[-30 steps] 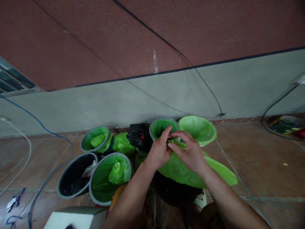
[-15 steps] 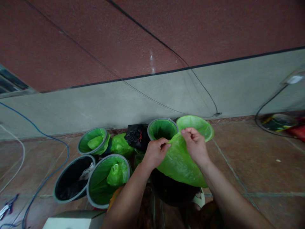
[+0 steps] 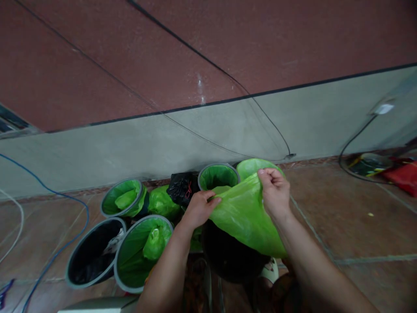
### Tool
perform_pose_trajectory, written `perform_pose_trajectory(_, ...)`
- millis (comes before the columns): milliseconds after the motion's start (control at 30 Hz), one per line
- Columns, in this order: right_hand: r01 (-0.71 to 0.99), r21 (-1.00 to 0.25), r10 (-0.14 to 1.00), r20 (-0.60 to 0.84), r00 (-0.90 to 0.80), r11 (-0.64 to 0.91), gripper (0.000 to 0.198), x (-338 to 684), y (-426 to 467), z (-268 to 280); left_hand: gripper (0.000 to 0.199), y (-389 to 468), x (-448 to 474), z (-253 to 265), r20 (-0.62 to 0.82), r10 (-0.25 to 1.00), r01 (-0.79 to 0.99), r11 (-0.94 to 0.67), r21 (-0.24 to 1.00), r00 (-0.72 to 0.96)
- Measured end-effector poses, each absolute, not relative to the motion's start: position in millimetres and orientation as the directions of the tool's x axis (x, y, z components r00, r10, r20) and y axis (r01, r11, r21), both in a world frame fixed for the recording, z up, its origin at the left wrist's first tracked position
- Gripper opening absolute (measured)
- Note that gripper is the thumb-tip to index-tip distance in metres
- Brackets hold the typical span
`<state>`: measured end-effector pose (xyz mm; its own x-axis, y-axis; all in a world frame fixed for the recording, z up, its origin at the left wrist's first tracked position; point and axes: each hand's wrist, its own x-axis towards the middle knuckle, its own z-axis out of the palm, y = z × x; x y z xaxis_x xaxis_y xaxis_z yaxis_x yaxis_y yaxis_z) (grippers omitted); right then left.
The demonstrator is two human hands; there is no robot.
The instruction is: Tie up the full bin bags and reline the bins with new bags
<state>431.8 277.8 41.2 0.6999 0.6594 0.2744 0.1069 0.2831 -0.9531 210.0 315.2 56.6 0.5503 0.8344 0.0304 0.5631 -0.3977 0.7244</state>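
A light green plastic bag (image 3: pixel 247 217) is stretched between my two hands. My left hand (image 3: pixel 199 209) pinches its edge at one corner, thumb and fingers closed. At the other end of the same edge, my right hand (image 3: pixel 275 191) grips the plastic. Below the bag is a dark bin (image 3: pixel 224 261), its inside in shadow and its far side covered by the plastic. Just beyond my hands stand a green-lined bin (image 3: pixel 219 176) and a light green lined bin (image 3: pixel 256 165), the latter partly hidden by the held bag.
On the left are a green-lined bin (image 3: pixel 143 261), a black-lined bin (image 3: pixel 94 252) and another lined bin (image 3: pixel 121 198). A green bag (image 3: pixel 163 202) and a black tied bag (image 3: pixel 183 188) sit between. A blue cable (image 3: pixel 65 243) crosses the floor; a wall (image 3: pixel 146 148) rises behind.
My hands have moved apart, pulling the bag's edge wider and flatter between them. The whole view has shifted slightly.
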Motion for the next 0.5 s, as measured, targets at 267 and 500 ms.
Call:
perform_pose_trajectory(267,0.2,-0.925,0.532,0.353,0.769,0.324,0.031,441,277,45,0.022,337,167,55,-0.222,0.931,0.941,-0.235,0.245,0.291)
perform_pose_trajectory(500,0.285,-0.916,0.287,0.364,0.886,0.282,0.026,485,270,49,0.02,351,129,54,-0.192,0.976,0.939,-0.029,0.342,0.1)
